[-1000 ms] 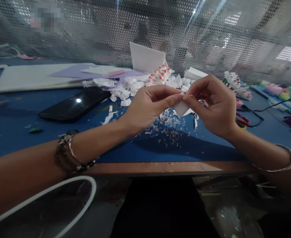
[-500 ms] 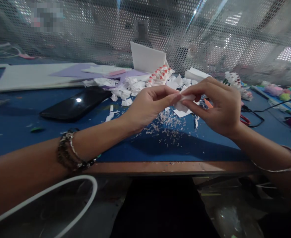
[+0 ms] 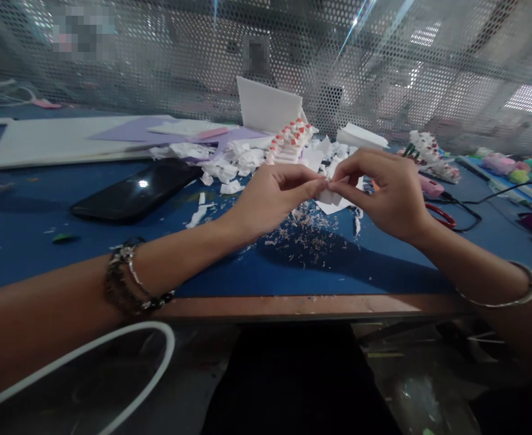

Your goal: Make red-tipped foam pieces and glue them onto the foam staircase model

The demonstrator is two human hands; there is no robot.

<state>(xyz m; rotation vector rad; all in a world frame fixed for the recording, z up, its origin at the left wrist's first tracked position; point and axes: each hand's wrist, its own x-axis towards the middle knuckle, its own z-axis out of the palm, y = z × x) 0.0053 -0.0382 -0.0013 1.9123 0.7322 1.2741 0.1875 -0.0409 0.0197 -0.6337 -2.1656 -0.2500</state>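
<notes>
My left hand point(image 3: 270, 196) and my right hand point(image 3: 384, 190) meet above the blue table point(image 3: 43, 241), both pinched on a small white paper piece point(image 3: 328, 192). Thumb and forefinger of each hand close on its top edge, fingertips almost touching. The paper hangs down between the hands, partly hidden by my right fingers. Fine paper shavings point(image 3: 306, 232) lie on the table right below.
A black phone point(image 3: 134, 190) lies left of my hands. Behind are white paper scraps point(image 3: 234, 160), a row of white pieces with red tips point(image 3: 291, 138), white and purple sheets point(image 3: 80, 139), red-handled scissors point(image 3: 441, 214), a black cable point(image 3: 493, 196) and a perforated screen point(image 3: 157, 54).
The right hand has turned and drawn in, so the paper piece now shows less below the fingers. Both hands stay pinched on it at about the same spot.
</notes>
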